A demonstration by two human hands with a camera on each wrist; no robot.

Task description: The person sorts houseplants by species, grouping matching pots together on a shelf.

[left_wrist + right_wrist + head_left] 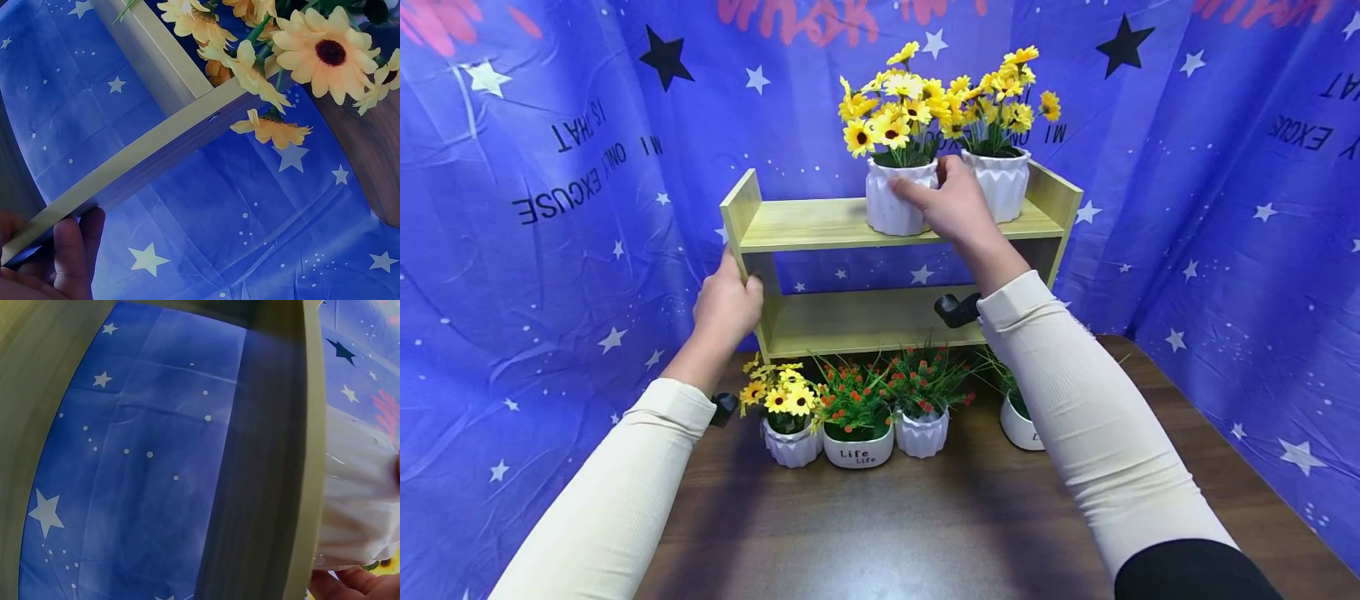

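Observation:
On the top board of a two-tier wooden shelf [820, 223] stand two white fluted pots of yellow daisies. My right hand [958, 204] grips the nearer flower pot [895, 200], thumb on its front and fingers round its right side. The other flower pot [1003, 183] is just right of that hand, near the shelf's right end. In the right wrist view the gripped pot shows at the board's edge, with fingertips [350, 584] on it. My left hand [727, 304] grips the shelf's left side panel; the left wrist view shows its fingers [72, 253] round the panel's edge.
Below the shelf's front, on the dark wooden table [880, 533], stand a yellow daisy pot [792, 446], a "Life" pot [857, 450] with red-flecked greenery and a fluted pot [922, 433]. Another white pot [1021, 429] is partly behind the right sleeve. Blue star-printed cloth [587, 275] hangs around.

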